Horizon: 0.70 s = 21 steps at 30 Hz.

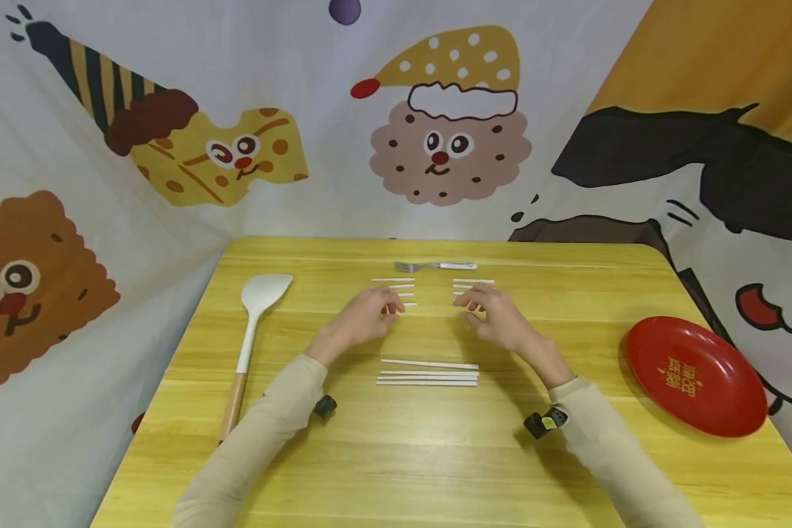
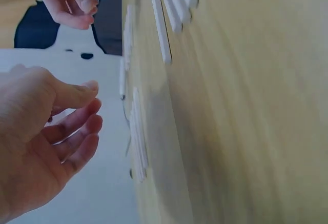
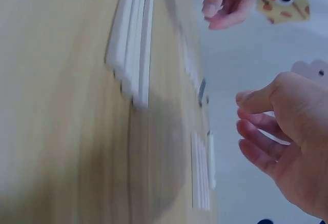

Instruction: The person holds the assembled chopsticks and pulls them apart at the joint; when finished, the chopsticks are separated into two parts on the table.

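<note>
My left hand (image 1: pixel 371 314) hovers above the table beside a left row of short white sticks (image 1: pixel 405 295); its fingers are loosely bent and hold nothing. On the other side, my right hand (image 1: pixel 498 317) is held likewise over a right row of short white sticks (image 1: pixel 473 281), partly hidden beneath its fingers. A gap separates the two hands. Nearer the body lies a bundle of longer white sticks (image 1: pixel 429 378), roughly parallel. Both wrist views show bare space between thumb and fingers, with the long sticks (image 2: pixel 160 24) below the left hand (image 2: pixel 56 126) and the right hand (image 3: pixel 287 137) off the table.
Behind the sticks lies a fork (image 1: pixel 458 266) with a white patterned handle. A white spatula (image 1: pixel 259 301) with a wooden handle lies at the left, partly behind the left sleeve. At the right sits a red oval plate (image 1: pixel 719 389) with gold characters. A cartoon-printed cloth (image 1: pixel 330 213) hangs behind the table.
</note>
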### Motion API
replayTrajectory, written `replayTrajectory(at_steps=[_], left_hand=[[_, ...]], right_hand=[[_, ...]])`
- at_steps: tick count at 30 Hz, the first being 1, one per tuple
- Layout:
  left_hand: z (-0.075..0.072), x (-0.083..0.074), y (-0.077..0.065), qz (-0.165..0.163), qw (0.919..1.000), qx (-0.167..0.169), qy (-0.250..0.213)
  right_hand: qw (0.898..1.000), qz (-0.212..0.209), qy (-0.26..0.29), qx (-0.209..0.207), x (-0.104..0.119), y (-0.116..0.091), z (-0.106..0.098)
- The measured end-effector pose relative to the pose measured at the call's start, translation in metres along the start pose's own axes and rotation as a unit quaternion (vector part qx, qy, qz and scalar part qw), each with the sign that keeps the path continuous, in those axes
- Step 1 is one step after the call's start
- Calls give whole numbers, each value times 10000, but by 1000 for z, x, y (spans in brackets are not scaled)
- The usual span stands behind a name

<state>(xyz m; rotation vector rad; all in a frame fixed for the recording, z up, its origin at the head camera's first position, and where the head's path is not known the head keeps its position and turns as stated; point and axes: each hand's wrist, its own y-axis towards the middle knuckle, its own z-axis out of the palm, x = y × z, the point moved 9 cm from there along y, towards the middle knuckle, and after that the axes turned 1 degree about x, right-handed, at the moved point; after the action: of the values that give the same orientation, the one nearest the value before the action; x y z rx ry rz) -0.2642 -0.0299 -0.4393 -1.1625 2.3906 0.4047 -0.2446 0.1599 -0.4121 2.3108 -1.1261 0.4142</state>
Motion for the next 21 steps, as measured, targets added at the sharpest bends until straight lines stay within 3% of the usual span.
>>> replayTrajectory(at_steps=[8, 15, 21], left_hand=[[21, -25, -19, 296, 9978, 534, -246], [42, -31, -25, 234, 9949, 947, -258], [56, -35, -23, 307, 9932, 1108, -172]], right_hand=[[9987, 70, 241, 439, 27, -19, 12], [9931, 246, 410, 1071, 33, -31, 37], [9895, 303, 552, 1299, 32, -38, 54]])
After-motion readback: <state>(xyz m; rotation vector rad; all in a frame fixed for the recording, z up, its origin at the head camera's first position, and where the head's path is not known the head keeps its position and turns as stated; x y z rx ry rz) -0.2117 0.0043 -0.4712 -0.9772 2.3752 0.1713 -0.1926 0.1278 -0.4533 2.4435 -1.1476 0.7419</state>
